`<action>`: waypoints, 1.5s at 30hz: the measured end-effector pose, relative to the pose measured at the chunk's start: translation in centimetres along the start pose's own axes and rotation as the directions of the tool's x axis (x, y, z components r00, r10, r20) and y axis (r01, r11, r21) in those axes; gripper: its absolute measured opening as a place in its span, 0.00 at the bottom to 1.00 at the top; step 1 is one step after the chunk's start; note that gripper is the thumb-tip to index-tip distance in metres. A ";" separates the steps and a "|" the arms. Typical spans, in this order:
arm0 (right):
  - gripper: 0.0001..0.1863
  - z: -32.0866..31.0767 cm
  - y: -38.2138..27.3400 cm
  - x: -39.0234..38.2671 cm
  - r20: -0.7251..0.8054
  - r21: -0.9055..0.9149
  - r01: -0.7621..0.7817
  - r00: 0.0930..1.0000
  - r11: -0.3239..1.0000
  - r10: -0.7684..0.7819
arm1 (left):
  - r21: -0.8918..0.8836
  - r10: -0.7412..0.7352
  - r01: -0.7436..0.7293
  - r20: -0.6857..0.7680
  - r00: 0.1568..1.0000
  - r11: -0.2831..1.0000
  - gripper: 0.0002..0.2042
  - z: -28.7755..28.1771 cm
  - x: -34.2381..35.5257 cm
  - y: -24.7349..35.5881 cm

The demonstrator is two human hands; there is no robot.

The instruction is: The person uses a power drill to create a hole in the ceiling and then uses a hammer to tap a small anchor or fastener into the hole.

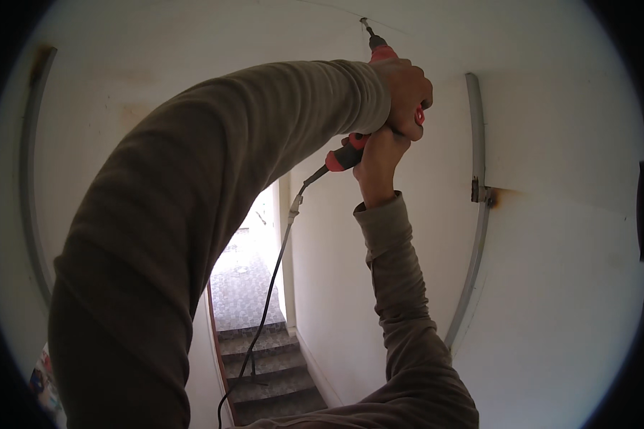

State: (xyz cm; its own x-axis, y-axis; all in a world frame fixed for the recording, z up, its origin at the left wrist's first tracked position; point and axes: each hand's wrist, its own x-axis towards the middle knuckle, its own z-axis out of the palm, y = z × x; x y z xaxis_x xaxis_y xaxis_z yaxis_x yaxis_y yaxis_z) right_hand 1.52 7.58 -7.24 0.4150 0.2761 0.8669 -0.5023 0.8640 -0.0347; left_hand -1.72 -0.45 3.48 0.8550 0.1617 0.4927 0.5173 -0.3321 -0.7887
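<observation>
A red and black corded power drill (345, 157) is raised high in front of me, tilted up and to the left. My left hand (406, 89) is closed around its upper body, just behind the chuck. Below it, my right hand (379, 159) wraps the handle, and the two hands touch. The thin bit (366, 26) points at a small dark spot (363, 20) on the white surface (265, 36) above; whether it is inside the surface I cannot tell. The black cord (270, 293) hangs from the handle through a pale connector (295, 205).
Dark stairs (268, 368) lie below, beyond my arms, with a patterned floor (243, 297) and a bright opening behind them. Grey trunking strips run along the right wall (565, 250) and the left side (32, 150). A rusty-brown stain (504, 197) marks the right wall.
</observation>
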 end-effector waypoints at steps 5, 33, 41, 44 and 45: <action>0.15 1.0 -0.2 -0.6 -0.028 0.111 -0.035 0.999 0.993 0.038 | -0.001 -0.012 0.012 0.012 1.000 1.000 0.26 1.0 -0.2 -0.6; 0.12 0.0 0.7 -0.4 0.056 0.016 0.032 0.998 0.999 -0.033 | 0.037 0.034 -0.032 -0.035 0.999 0.999 0.22 0.5 -0.7 -0.2; 0.13 0.5 0.2 -0.6 0.008 -0.010 0.022 1.000 1.000 -0.021 | -0.039 0.037 -0.042 -0.135 0.990 0.998 0.18 0.8 -1.0 -0.6; 0.13 0.2 0.3 -0.4 0.050 -0.030 0.041 0.998 0.999 -0.039 | -0.026 0.064 -0.066 -0.077 0.995 0.997 0.18 0.6 -0.7 -0.6; 0.13 0.3 0.1 -0.5 0.041 -0.019 0.050 0.998 0.999 -0.049 | -0.021 0.063 -0.065 -0.073 0.995 0.998 0.18 0.5 -0.8 -0.5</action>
State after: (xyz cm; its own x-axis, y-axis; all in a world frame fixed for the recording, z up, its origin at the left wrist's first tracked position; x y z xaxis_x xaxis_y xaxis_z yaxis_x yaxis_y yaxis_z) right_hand 0.98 7.42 -7.53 0.4076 0.2155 0.8874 -0.4663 0.8846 -0.0006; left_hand -2.61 0.05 3.28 0.8810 0.0725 0.4676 0.4601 -0.3616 -0.8109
